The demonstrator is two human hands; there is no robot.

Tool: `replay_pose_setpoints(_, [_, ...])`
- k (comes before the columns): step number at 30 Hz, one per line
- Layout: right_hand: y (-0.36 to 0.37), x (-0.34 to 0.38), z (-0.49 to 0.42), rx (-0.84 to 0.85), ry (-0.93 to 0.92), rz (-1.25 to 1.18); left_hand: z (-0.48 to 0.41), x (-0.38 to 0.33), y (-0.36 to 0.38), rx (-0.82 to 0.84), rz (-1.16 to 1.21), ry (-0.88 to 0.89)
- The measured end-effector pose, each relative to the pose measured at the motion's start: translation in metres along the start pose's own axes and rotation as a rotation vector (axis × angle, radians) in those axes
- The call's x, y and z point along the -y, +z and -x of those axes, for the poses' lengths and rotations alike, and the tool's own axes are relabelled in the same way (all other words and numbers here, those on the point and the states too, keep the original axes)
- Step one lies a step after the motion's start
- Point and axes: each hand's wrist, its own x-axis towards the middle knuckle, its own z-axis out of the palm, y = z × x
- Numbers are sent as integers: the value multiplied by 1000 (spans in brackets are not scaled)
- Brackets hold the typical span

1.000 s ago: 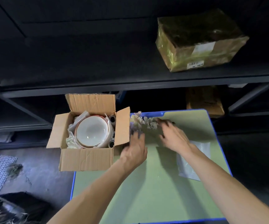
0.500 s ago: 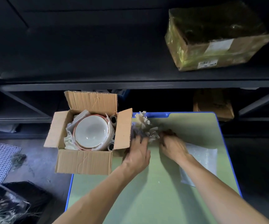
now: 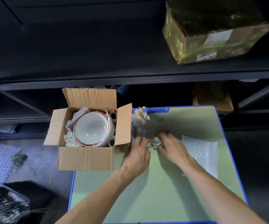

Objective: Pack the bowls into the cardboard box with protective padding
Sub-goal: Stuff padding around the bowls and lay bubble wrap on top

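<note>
At three o'clock of the cardboard box (image 3: 86,159), where the bowls (image 3: 91,128) already sit padded, left hand (image 3: 136,156) and right hand (image 3: 171,148) have drawn together, fingers now bunching crumpled paper padding (image 3: 156,141); more filler seems imminent.

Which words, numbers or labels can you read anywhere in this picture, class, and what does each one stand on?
No text here can be read.
Pale sticker on the taped box on the shelf: blurred, nothing legible.
Barcode-like label on that box's lower front: too small to read.
Open cardboard box with the bowl: no print visible.
Bubble wrap, padding: no print.
</note>
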Motion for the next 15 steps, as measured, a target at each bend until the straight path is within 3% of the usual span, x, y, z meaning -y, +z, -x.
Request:
replay_pose_setpoints(5, [-27, 1, 33, -50, -5, -112, 11, -19, -11, 34, 131, 17])
replay_pose_setpoints(15, [-100, 54, 76, -75, -171, -192, 54, -56, -63, -114, 343, 84])
